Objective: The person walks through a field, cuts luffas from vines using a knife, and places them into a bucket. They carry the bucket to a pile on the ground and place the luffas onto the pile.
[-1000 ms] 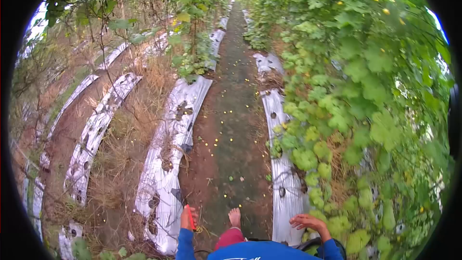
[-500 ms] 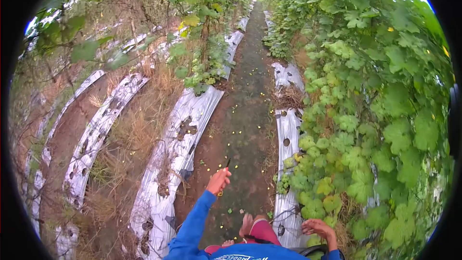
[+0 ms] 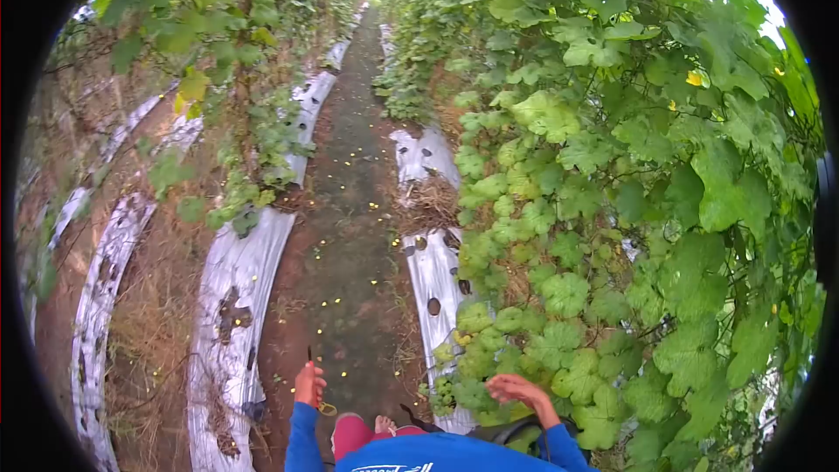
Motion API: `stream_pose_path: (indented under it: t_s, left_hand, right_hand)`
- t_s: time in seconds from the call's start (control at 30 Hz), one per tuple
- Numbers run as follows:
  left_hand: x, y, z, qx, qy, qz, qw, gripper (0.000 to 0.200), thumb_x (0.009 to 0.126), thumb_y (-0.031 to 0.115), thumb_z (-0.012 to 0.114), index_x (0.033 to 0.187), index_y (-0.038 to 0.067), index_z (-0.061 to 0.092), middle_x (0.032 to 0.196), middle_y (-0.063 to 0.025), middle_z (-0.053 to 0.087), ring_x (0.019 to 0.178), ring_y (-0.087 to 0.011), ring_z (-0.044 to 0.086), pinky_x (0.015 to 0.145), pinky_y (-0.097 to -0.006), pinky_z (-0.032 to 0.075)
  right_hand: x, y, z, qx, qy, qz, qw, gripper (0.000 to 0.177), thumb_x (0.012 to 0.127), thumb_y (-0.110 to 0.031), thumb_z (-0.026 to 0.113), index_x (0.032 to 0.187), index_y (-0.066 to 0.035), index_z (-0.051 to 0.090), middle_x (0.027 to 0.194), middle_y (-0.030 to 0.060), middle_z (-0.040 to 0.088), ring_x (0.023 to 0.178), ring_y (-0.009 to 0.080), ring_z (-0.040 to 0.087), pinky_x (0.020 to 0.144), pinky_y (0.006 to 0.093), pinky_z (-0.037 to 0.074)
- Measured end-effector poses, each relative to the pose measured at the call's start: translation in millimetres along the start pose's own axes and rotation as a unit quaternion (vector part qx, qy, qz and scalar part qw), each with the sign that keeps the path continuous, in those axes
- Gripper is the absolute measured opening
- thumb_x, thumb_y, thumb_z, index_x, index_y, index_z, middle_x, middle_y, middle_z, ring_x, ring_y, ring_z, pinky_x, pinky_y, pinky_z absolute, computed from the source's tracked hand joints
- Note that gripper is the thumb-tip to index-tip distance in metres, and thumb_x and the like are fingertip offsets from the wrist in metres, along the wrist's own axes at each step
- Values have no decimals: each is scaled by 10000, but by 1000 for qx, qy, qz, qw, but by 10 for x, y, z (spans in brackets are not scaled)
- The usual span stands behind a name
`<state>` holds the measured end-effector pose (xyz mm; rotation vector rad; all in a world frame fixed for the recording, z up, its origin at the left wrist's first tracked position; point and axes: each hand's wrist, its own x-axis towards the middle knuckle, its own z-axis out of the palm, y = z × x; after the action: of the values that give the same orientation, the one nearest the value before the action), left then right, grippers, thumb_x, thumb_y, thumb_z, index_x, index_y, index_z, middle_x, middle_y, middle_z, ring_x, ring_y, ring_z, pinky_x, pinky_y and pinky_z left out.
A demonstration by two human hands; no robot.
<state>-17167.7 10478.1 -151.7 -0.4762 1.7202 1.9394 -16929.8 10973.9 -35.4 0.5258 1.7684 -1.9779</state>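
Note:
My left hand (image 3: 308,384) is closed around what look like yellow-handled scissors (image 3: 327,408). A thin dark tip points up above the fingers, and a yellow loop hangs below them. This hand is over the dirt path, near the left plastic-covered bed. On the other side, my right hand (image 3: 517,390) is open, palm inward, with slightly curved fingers and nothing visible in them. It is close to the lower leaves of the climbing vine (image 3: 568,293), apparently without gripping any. Below the right forearm is a dark-rimmed container or bag (image 3: 516,433), partly hidden by my body.
A narrow dirt path (image 3: 350,201) runs ahead, dotted with fallen yellow petals. Silver plastic mulch with holes covers the left bed (image 3: 240,249) and right bed (image 3: 434,273). Dry plant litter (image 3: 430,203) lies across the right bed. Yellow flowers (image 3: 695,79) show high in the vines.
My view has turned right, bringing the vine wall nearer the middle. My left hand has drawn back closer to my body with the scissors; my right hand is raised slightly towards the leaves.

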Motion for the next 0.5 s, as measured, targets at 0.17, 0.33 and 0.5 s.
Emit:
stream_pose_path:
  t_s: [0.17,0.33,0.5]
  left_hand:
    - [646,771,292,31,0,67,997,532,924,614,403,950,106,558,624,-2,546,424,-58,403,362,-213,301]
    - [1538,1135,153,5,23,33,999,527,916,618,416,960,111,552,625,0,522,421,-61,388,368,-221,306]
    - [2781,1414,7,-62,83,-6,995,511,905,617,426,927,119,539,600,-8,513,402,-89,377,349,-250,299]
  right_hand:
    - [901,-818,86,-92,-14,81,992,536,900,-489,585,1252,-88,538,1237,27,579,1051,144,574,849,304,476]
    - [1826,-1322,-187,-61,-98,57,992,521,919,-462,568,1270,-80,518,1261,33,564,1080,154,564,870,290,460]
    - [2575,-1948,-582,-18,-96,53,994,477,926,-411,576,1266,-81,518,1279,45,560,1076,157,571,895,307,460]
